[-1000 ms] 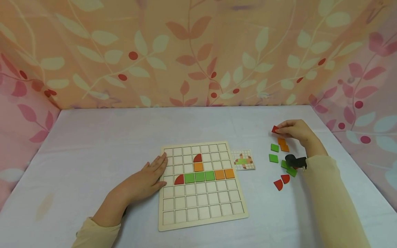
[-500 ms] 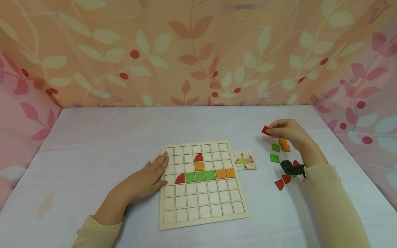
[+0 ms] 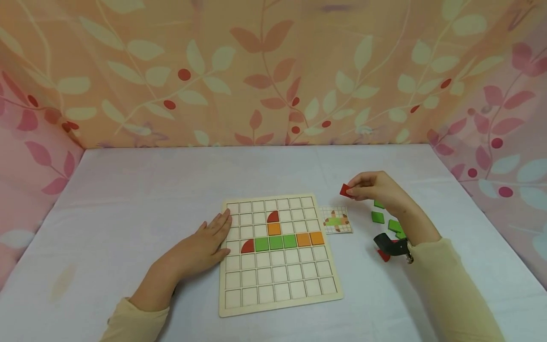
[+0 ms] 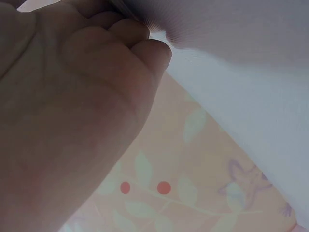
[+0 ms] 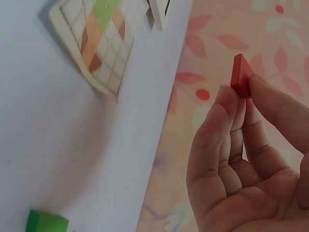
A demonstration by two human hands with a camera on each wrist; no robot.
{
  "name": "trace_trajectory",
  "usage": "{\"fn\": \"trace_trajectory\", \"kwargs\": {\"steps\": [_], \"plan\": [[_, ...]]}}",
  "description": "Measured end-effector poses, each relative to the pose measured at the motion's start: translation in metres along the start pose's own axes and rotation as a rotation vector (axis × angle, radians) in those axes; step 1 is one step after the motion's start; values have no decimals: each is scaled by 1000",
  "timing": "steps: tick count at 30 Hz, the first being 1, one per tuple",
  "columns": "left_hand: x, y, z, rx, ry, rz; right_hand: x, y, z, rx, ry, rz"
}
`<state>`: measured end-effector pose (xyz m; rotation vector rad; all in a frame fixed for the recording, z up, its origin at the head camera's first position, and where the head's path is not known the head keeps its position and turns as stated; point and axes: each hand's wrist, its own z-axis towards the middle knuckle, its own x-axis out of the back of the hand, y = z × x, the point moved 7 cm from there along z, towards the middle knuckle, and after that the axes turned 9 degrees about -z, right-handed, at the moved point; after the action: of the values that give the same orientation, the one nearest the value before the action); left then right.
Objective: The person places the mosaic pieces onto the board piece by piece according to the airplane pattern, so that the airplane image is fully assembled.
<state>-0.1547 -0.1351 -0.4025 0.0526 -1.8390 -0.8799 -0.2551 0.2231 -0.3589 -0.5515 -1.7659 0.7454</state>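
My right hand (image 3: 380,190) pinches a red tile (image 3: 345,190) between thumb and fingertips, above the table just beyond the pattern card (image 3: 348,230). The right wrist view shows the tile's (image 5: 240,77) thickness, but fingers cover part of its outline. Flat along the left rim of the wooden grid board (image 3: 279,308) rests my left hand (image 3: 194,249), its fingers straight. A row on the board holds a red quarter-circle tile (image 3: 248,246), several green squares (image 3: 276,242) and two orange squares (image 3: 309,238). Above that row sit an orange square (image 3: 274,229) and another red quarter-circle (image 3: 273,217).
Loose green tiles (image 3: 378,217) and a red piece (image 3: 383,256) lie on the white cloth at right, partly behind my right arm and its black wrist device (image 3: 390,244). Patterned curtains (image 3: 265,71) enclose the table's back and sides.
My right hand has carried the red tile leftward and slightly nearer, from beyond the loose tiles towards the card and board. My left hand stays on the board's edge.
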Motion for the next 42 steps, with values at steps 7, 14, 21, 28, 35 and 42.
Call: {"fn": "trace_trajectory", "kwargs": {"steps": [7,14,21,28,35,42], "plan": [[-1,-3,-1,11,-3,-6,-23,-9,1,44,-59,47],[1,-6,-5,14,-21,-36,-45,-18,-1,81,-140,63],[0,-8,-3,5,-41,-51,-70,-24,0,122,-221,44],[0,-3,-3,7,-51,-68,-92,-23,1,55,-280,3],[1,-2,-3,9,-54,-73,-97,-25,2,34,-255,-53],[1,-3,-2,2,-59,-68,-98,-25,3,30,-231,-98]]}}
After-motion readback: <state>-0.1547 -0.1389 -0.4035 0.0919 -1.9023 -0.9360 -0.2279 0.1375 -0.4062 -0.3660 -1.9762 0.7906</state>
